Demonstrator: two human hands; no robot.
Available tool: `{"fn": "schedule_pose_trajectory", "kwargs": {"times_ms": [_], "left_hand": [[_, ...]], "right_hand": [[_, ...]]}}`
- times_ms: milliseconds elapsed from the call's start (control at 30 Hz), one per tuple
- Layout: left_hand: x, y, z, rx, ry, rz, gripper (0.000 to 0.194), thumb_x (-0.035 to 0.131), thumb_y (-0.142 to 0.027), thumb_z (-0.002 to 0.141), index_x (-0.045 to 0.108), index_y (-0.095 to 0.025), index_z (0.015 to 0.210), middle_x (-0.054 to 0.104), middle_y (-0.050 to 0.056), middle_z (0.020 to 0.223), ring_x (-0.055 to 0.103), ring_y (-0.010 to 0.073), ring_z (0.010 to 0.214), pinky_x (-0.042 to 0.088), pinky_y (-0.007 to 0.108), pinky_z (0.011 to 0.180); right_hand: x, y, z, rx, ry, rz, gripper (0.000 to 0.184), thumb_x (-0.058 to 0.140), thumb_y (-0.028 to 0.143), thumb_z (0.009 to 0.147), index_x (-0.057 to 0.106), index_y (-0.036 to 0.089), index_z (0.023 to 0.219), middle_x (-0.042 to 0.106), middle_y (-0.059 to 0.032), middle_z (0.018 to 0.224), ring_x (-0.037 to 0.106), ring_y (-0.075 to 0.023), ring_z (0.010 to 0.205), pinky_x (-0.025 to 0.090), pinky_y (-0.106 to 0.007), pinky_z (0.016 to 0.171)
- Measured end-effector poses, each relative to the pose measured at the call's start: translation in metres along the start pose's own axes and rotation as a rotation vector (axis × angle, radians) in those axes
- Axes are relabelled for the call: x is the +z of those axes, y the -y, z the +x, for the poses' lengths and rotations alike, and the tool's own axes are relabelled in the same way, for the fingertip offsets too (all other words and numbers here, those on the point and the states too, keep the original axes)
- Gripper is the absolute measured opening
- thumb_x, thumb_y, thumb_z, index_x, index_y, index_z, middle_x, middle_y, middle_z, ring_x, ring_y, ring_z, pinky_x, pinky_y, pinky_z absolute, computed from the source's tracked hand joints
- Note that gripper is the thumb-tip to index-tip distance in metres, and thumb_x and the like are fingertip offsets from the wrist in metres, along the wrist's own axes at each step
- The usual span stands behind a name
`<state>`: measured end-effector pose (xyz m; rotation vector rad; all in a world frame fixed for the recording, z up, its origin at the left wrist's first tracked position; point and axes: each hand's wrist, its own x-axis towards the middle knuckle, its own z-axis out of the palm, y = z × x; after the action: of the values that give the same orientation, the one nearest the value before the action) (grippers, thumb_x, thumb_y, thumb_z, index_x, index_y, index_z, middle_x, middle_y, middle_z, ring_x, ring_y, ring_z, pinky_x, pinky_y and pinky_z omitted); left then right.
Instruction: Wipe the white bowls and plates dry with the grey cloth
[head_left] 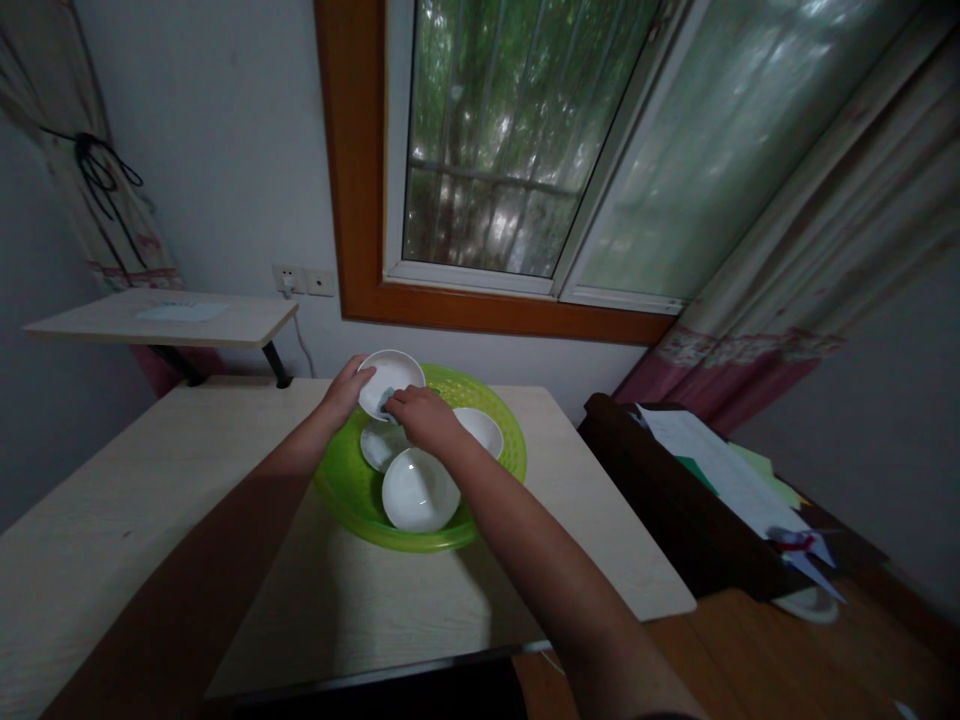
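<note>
My left hand (349, 388) grips the rim of a white bowl (397, 370), which is tilted so that its inside faces me. Inside that bowl, my right hand (421, 412) is closed on a small grey-green cloth (388, 402), mostly hidden by the fingers. Below both hands stands a round green plastic basket (511, 430). In it lie a white bowl (420, 492) at the front, another white bowl (481, 430) partly behind my right forearm, and a smaller white dish (379, 446) under the held bowl.
The basket rests on a pale wooden table (585, 500). A raised shelf (247, 322) with a sheet of paper stands at the back left. Behind are wall sockets (304, 280) and a window (495, 150). Papers (705, 480) lie on a dark cabinet to the right.
</note>
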<state>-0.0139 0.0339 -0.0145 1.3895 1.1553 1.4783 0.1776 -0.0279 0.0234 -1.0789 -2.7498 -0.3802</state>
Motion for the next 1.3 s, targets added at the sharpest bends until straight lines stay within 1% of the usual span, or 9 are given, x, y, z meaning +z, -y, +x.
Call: {"fn": "schedule_pose_trajectory", "kwargs": {"times_ms": [200, 367, 500, 600, 733, 867, 1000, 1167, 1300], "left_hand": [[-0.002, -0.001, -0.004, -0.043, 0.065, 0.056, 0.049, 0.065, -0.042, 0.070, 0.057, -0.023, 0.114, 0.060, 0.000, 0.087, 0.058, 0.0187, 0.077, 0.042, 0.028, 0.065], [0.000, -0.001, -0.004, 0.034, 0.005, 0.219, 0.032, 0.060, -0.036, 0.075, 0.058, -0.023, 0.104, 0.055, 0.001, 0.087, 0.055, 0.0178, 0.078, 0.041, 0.029, 0.069], [0.001, -0.001, -0.004, 0.089, -0.080, 0.217, 0.031, 0.058, -0.031, 0.075, 0.051, -0.024, 0.104, 0.052, 0.000, 0.091, 0.053, 0.0174, 0.081, 0.041, 0.030, 0.073], [0.003, 0.001, -0.003, 0.100, -0.121, 0.196, 0.032, 0.059, -0.030, 0.075, 0.046, -0.025, 0.104, 0.050, 0.001, 0.093, 0.053, 0.0180, 0.086, 0.042, 0.032, 0.079], [0.004, 0.002, -0.003, 0.115, -0.135, 0.192, 0.033, 0.060, -0.029, 0.074, 0.046, -0.025, 0.104, 0.049, 0.002, 0.096, 0.053, 0.0192, 0.092, 0.042, 0.032, 0.084], [0.003, 0.000, -0.003, 0.146, -0.123, 0.244, 0.033, 0.058, -0.030, 0.078, 0.050, -0.024, 0.109, 0.053, 0.004, 0.102, 0.053, 0.0209, 0.097, 0.044, 0.035, 0.089], [0.001, 0.000, -0.002, 0.189, -0.095, 0.346, 0.034, 0.052, -0.036, 0.086, 0.054, -0.024, 0.117, 0.056, 0.008, 0.115, 0.053, 0.0240, 0.108, 0.041, 0.041, 0.100], [0.002, 0.002, -0.001, 0.191, -0.078, 0.366, 0.035, 0.050, -0.037, 0.088, 0.055, -0.023, 0.119, 0.057, 0.009, 0.119, 0.052, 0.0246, 0.111, 0.041, 0.043, 0.103], [0.001, 0.005, 0.001, 0.196, -0.127, 0.319, 0.035, 0.051, -0.036, 0.087, 0.054, -0.022, 0.120, 0.057, 0.008, 0.112, 0.054, 0.0233, 0.105, 0.043, 0.041, 0.098]], "right_hand": [[-0.001, -0.005, -0.004, 0.071, -0.011, -0.095, 0.021, 0.049, 0.020, 0.099, 0.067, 0.016, 0.109, 0.068, -0.0116, 0.111, 0.057, -0.0242, 0.110, 0.044, -0.036, 0.095], [0.003, -0.001, -0.005, 0.079, -0.002, -0.051, 0.022, 0.051, 0.016, 0.096, 0.069, 0.015, 0.108, 0.068, -0.0132, 0.113, 0.057, -0.0240, 0.112, 0.046, -0.035, 0.094], [0.007, 0.006, -0.003, 0.058, -0.001, 0.141, 0.035, 0.060, 0.036, 0.094, 0.065, 0.016, 0.122, 0.068, -0.0126, 0.119, 0.059, -0.0247, 0.112, 0.046, -0.036, 0.096], [0.012, 0.009, 0.001, -0.025, -0.054, 0.364, 0.054, 0.051, 0.052, 0.098, 0.057, 0.014, 0.135, 0.066, -0.0135, 0.128, 0.059, -0.0233, 0.118, 0.044, -0.035, 0.102], [0.016, 0.010, 0.005, -0.095, -0.103, 0.524, 0.055, 0.039, 0.050, 0.103, 0.050, 0.013, 0.142, 0.057, -0.0139, 0.143, 0.052, -0.0209, 0.132, 0.038, -0.034, 0.110], [0.014, 0.005, 0.004, -0.039, -0.062, 0.439, 0.049, 0.030, 0.043, 0.107, 0.062, 0.013, 0.129, 0.065, -0.0117, 0.133, 0.057, -0.0191, 0.126, 0.038, -0.032, 0.110], [0.012, -0.003, -0.001, 0.073, -0.057, 0.257, 0.045, 0.035, 0.041, 0.106, 0.070, 0.015, 0.115, 0.069, -0.0116, 0.123, 0.059, -0.0200, 0.120, 0.040, -0.033, 0.107], [0.016, -0.010, -0.006, 0.143, -0.168, 0.084, 0.034, 0.052, 0.037, 0.099, 0.070, 0.013, 0.114, 0.061, -0.0154, 0.133, 0.051, -0.0260, 0.129, 0.035, -0.041, 0.114], [0.019, -0.006, -0.004, 0.144, -0.190, 0.105, 0.036, 0.052, 0.038, 0.099, 0.068, 0.012, 0.118, 0.059, -0.0163, 0.134, 0.046, -0.0284, 0.133, 0.038, -0.043, 0.112]]}}
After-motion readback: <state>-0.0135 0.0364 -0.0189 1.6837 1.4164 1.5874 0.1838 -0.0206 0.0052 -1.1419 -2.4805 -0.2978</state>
